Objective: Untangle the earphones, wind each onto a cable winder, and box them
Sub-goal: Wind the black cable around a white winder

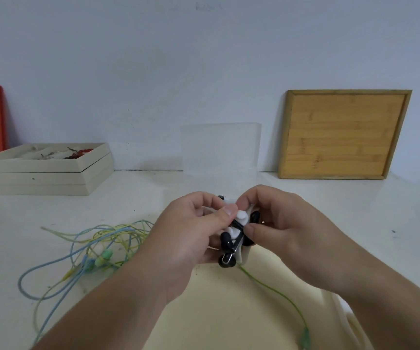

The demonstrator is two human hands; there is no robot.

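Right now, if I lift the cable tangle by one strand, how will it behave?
Probably floppy: the tangle lies in loose, sagging loops. Likely it lifts as one clump, since blue and yellow strands cross repeatedly. The earbuds would likely dangle and swing.

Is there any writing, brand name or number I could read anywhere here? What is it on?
No text here can be read.
On the wall: a faint scribble, too faint to read.
On the wooden board: small dark marks, too blurred to tell whether they are letters.
On the cable winder, the clear box and the beige box: no writing shows.
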